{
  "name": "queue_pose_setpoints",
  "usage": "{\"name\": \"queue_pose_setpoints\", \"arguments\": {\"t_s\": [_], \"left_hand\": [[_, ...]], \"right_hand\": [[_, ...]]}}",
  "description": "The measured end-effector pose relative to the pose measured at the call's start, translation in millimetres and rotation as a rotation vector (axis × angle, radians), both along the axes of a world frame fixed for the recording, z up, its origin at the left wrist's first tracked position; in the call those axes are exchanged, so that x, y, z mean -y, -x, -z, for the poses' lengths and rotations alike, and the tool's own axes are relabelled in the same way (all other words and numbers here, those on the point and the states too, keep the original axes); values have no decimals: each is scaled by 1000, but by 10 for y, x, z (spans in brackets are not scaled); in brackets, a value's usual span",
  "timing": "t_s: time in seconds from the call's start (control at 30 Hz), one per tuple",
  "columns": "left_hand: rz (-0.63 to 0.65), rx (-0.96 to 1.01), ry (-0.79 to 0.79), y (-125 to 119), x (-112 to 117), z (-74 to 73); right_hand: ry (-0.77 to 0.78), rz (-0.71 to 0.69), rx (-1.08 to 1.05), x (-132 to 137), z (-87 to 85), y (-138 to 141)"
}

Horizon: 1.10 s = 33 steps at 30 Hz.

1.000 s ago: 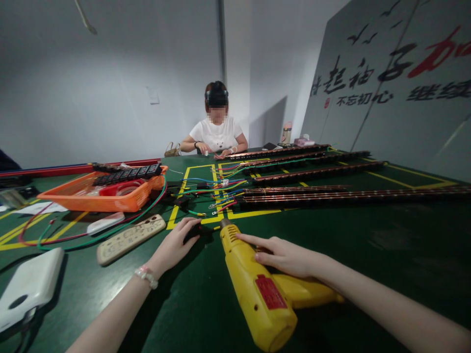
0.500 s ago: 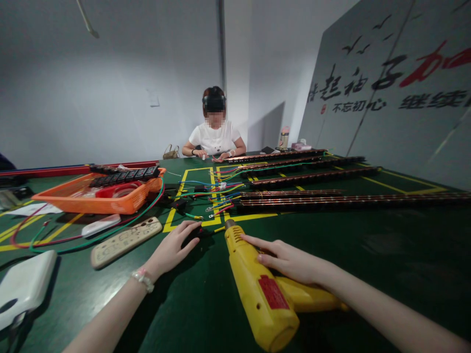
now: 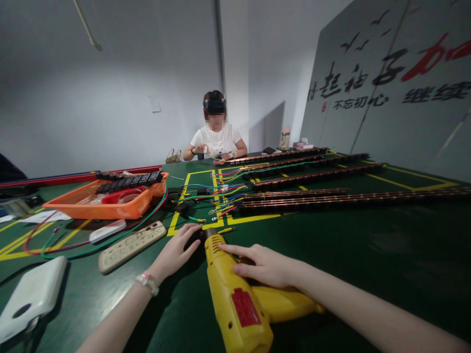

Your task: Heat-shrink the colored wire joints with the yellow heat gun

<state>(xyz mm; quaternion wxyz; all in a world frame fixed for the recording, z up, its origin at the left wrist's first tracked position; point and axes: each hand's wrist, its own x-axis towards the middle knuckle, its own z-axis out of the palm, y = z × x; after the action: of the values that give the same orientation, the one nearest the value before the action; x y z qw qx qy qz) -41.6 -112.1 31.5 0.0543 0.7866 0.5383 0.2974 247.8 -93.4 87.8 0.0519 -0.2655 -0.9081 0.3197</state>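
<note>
A yellow heat gun [image 3: 235, 299] lies on its side on the green table [image 3: 368, 255], nozzle pointing away from me. My right hand [image 3: 259, 264] rests on its barrel, fingers stretched out across the top. My left hand [image 3: 176, 250] lies just left of the nozzle, fingers curved over a small dark part [image 3: 193, 240] that I cannot make out clearly. A yellow-sleeved wire end [image 3: 226, 230] lies just beyond the nozzle.
Long copper-and-black strips [image 3: 331, 196] with coloured wires [image 3: 221, 196] run across the table ahead. At left are an orange tray [image 3: 106, 201], two remote controls [image 3: 130, 242], red and green cables and a white box [image 3: 31, 296]. A person in a white shirt [image 3: 217, 139] sits opposite.
The heat gun and my right hand have shifted left, towards my left hand. The left hand has stayed on the small dark part.
</note>
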Motion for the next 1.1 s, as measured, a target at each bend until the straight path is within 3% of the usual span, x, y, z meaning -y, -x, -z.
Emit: {"name": "queue_pose_setpoints", "arguments": {"t_s": [0.63, 0.9, 1.1], "left_hand": [[-10, -40, 7, 25, 5, 34], [-22, -56, 26, 6, 22, 15], [-24, -54, 30, -2, 29, 8]], "right_hand": [[-45, -61, -48, -83, 142, -73], [-115, -52, 18, -52, 104, -106], [-77, -66, -15, -44, 83, -115]]}}
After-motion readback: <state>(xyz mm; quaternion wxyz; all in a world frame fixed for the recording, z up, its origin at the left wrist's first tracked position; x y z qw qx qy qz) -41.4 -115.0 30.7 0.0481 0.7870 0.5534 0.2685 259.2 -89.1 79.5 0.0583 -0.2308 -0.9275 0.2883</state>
